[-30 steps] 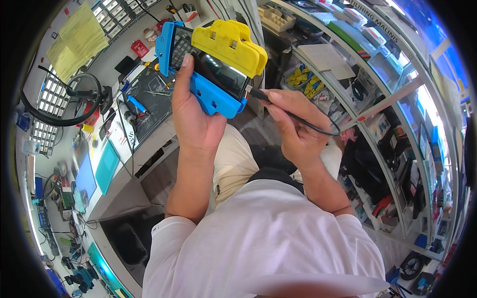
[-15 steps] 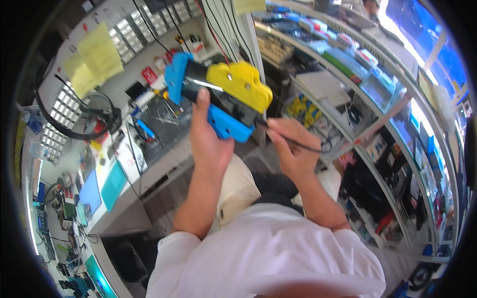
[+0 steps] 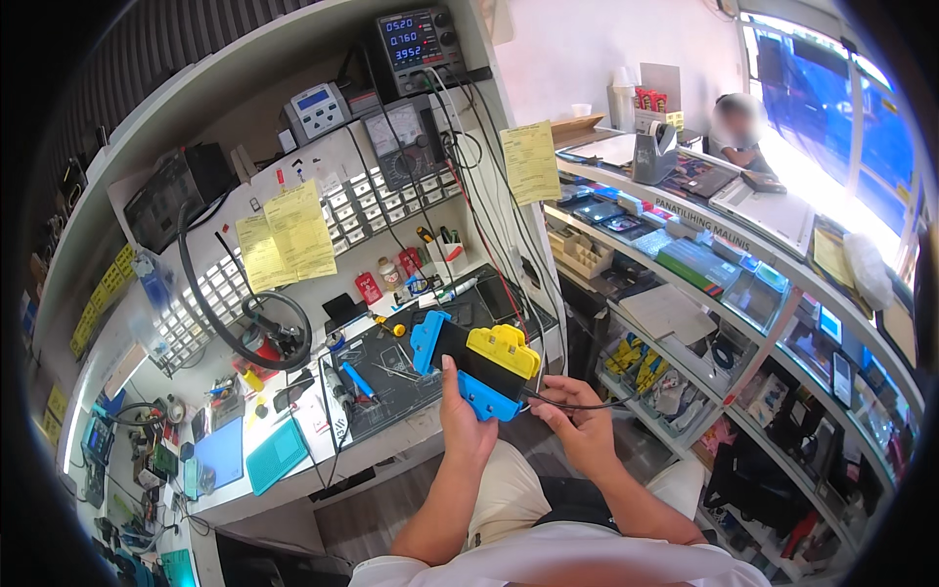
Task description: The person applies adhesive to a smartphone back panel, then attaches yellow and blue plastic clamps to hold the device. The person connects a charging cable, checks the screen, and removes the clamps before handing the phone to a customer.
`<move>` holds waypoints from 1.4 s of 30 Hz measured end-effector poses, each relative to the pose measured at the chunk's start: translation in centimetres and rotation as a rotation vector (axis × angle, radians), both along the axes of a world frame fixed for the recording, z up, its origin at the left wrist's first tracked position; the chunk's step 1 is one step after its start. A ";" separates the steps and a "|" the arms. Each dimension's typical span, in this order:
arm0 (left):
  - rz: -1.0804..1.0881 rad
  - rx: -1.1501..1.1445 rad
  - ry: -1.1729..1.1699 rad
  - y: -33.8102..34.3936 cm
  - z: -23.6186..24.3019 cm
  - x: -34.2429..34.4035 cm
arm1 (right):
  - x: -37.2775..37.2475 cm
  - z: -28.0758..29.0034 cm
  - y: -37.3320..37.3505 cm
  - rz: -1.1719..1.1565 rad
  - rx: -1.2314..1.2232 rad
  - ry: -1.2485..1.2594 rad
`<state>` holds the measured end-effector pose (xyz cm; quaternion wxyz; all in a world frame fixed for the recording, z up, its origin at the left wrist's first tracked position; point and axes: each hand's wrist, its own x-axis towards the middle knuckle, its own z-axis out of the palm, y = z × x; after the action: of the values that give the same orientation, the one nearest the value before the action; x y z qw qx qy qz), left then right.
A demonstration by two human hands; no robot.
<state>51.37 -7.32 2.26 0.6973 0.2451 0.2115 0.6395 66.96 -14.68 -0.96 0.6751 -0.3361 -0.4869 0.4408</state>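
My left hand (image 3: 465, 426) grips a dark phone (image 3: 476, 374) from below, its thumb along the near edge. Clipped round the phone's edges are blue plastic clamps (image 3: 489, 396) and a yellow plastic clamp (image 3: 505, 354). At the phone's right end, my right hand (image 3: 583, 430) has its fingers closed on a black cable (image 3: 587, 404), which trails off to the right. Whether the plug sits fully in the phone cannot be made out. Both hands are held in the air above my lap, just off the workbench's right end.
A dark work mat (image 3: 391, 391) with tools covers part of the bench at left. A lit power supply (image 3: 416, 49) and an analog multimeter (image 3: 401, 142) are above it. A ring-shaped lamp (image 3: 284, 338) hangs over the bench. Glass display shelves (image 3: 704, 259) stand at right; another person (image 3: 738, 132) sits beyond.
My view has tilted up, bringing the upper shelf, power supply and far counter into sight. Hands and phone appear lower in the picture. Both hands keep their holds.
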 end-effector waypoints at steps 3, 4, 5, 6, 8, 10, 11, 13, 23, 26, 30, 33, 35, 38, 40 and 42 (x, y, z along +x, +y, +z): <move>0.057 0.005 0.040 -0.2 0.0 -0.2 | -0.2 -0.5 -1.0 0.088 -0.079 0.094; 0.070 0.039 0.041 -0.3 0.0 -0.3 | -0.2 -0.7 -1.2 0.129 -0.102 0.112; 0.078 0.005 0.043 -0.3 0.1 -0.3 | -0.2 -0.9 -1.5 0.172 -0.115 0.131; 0.080 0.003 0.040 -0.3 0.2 -0.4 | -0.1 -1.1 -1.7 0.187 -0.144 0.083; 0.073 0.007 0.029 -0.4 0.3 -0.6 | 0.0 -1.5 -2.1 0.206 -0.199 -0.014; 0.057 0.038 0.013 -0.4 0.2 -0.7 | 0.1 -2.0 -2.5 0.223 -0.202 -0.045; 0.064 0.027 0.020 -0.4 0.2 -0.8 | 0.1 -2.3 -2.7 0.226 -0.206 -0.066; 0.072 0.076 0.024 -0.3 0.0 -0.8 | 0.2 -2.8 -3.2 0.247 -0.227 -0.085; 0.145 0.049 0.074 0.4 -1.0 -0.7 | 0.4 -4.2 -5.0 0.310 -0.326 -0.118; 0.145 0.044 0.083 0.3 -1.0 -0.5 | 0.8 -3.7 -5.4 0.305 -0.301 -0.153; 0.144 0.041 0.085 0.2 -1.2 -0.4 | 1.1 -2.9 -5.9 0.278 -0.247 -0.139; 0.148 0.062 0.086 0.3 -1.2 -0.3 | 1.4 -2.1 -6.1 0.221 -0.204 -0.159; 0.156 0.076 0.091 0.2 -1.1 -0.3 | 1.7 -1.6 -6.2 0.167 -0.188 -0.171; 0.167 0.093 0.104 0.0 -0.7 -0.2 | 2.3 -0.7 -6.0 0.107 -0.168 -0.129; 0.152 0.113 0.101 -0.1 -0.5 -0.2 | 2.7 -0.2 -5.4 0.001 -0.126 -0.198; 0.178 0.090 0.113 0.0 -0.5 -0.1 | 3.0 0.0 -4.8 -0.095 -0.114 -0.279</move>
<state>51.27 -7.29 1.72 0.6131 0.2923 0.2424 0.6927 69.94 -19.45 -0.93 0.6006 -0.4544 -0.5339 0.3843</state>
